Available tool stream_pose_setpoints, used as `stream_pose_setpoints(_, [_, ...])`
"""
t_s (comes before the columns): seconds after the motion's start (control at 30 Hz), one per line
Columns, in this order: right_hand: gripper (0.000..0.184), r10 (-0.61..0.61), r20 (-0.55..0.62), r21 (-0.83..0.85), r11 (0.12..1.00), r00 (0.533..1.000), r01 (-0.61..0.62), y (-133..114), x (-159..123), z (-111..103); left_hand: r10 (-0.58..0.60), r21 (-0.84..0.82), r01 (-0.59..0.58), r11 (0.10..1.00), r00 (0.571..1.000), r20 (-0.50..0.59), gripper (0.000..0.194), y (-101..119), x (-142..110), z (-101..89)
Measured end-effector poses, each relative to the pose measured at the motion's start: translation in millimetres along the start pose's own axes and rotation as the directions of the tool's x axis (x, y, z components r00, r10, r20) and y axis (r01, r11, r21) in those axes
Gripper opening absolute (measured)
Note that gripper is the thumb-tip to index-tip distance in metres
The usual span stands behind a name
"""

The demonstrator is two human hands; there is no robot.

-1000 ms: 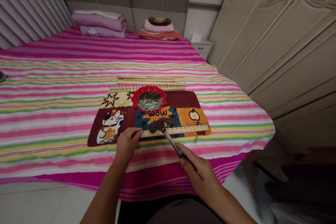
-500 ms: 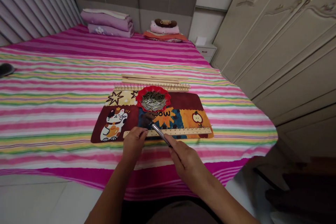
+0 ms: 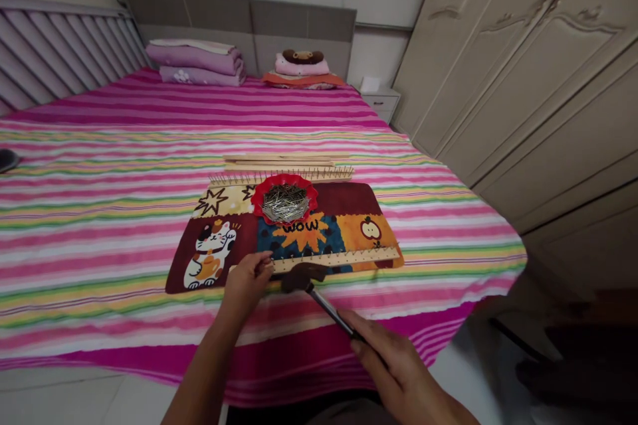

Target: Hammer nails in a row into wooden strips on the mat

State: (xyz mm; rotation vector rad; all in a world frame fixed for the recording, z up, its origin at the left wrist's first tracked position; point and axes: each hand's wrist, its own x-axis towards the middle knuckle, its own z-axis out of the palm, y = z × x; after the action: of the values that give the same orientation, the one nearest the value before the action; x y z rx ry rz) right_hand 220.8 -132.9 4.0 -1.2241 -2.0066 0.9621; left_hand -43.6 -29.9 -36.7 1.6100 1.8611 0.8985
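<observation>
My right hand (image 3: pixel 399 362) is wrapped round the handle of a hammer (image 3: pixel 329 309). The dark hammer head hangs over the near edge of the mat, just right of my left hand. My left hand (image 3: pixel 245 285) is closed in a pinch at the left part of a light wooden strip (image 3: pixel 339 257); whatever is between the fingertips is too small to make out. A row of nails stands along this strip, to the right of the pinch. Beyond it, a red scalloped bowl (image 3: pixel 258 207) holds many loose nails (image 3: pixel 286 202).
The patterned mat (image 3: pixel 343 199) lies on a striped bedspread (image 3: pixel 100 212). Behind the bowl are another wooden strip (image 3: pixel 229 180) bristling with upright nails and several bare strips (image 3: pixel 279 163). Folded bedding (image 3: pixel 199 63) sits near the headboard; a wardrobe (image 3: pixel 498 80) stands right.
The hammer has drawn back toward me and to the right, off the strip. My left hand stays pinched at the strip. The camera view has shifted slightly.
</observation>
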Motion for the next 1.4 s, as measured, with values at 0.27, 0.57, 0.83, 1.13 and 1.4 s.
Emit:
stream_pose_setpoints(0.27, [0.044,0.09,-0.087,0.034,0.996,0.992,-0.087,31,-24,3,0.153,0.273,-0.121,0.955,0.983,-0.1,0.024,43,66,-13.5])
stream_pose_setpoints(0.57, [0.042,0.127,-0.115,0.1,0.988,0.985,-0.116,21,-24,-3,-0.061,0.603,-0.039,0.797,0.988,0.145,0.019,71,118,20.7])
stream_pose_setpoints(0.83, [0.041,0.134,-0.117,0.11,0.987,0.984,-0.121,30,-22,0,0.0,0.487,-0.066,0.871,0.991,0.134,0.011,62,123,-2.8])
stream_pose_setpoints(1.13, [0.041,0.121,-0.09,0.138,0.984,0.989,-0.108,28,-22,4,-0.167,-0.578,0.228,0.784,0.973,0.156,0.029,45,85,-32.5])
stream_pose_setpoints(1.4, [0.046,0.201,-0.063,0.204,0.961,0.978,-0.184,25,-22,8,-0.299,-0.744,0.394,0.54,0.916,0.268,0.041,27,22,-54.7])
